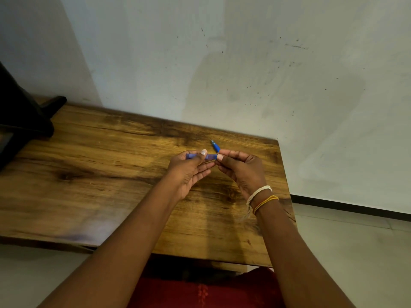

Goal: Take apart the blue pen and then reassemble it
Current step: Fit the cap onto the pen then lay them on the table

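Both hands hold blue pen parts a little above the wooden table [111, 174]. My left hand [191, 170] pinches a translucent blue barrel [210, 156] between thumb and fingers; the barrel lies level, left to right. My right hand [239, 168] grips the pen's tip section [215, 146], whose pointed blue end sticks up and away past the fingers. The right thumb touches the barrel's right end. Whether the two parts are joined is hidden by the fingers.
A dark object [24, 116] stands on the table's far left corner. A pale wall [266, 74] rises right behind the table. The table's right edge [287, 185] drops to a light floor [355, 252]. Thread bands [261, 196] circle my right wrist.
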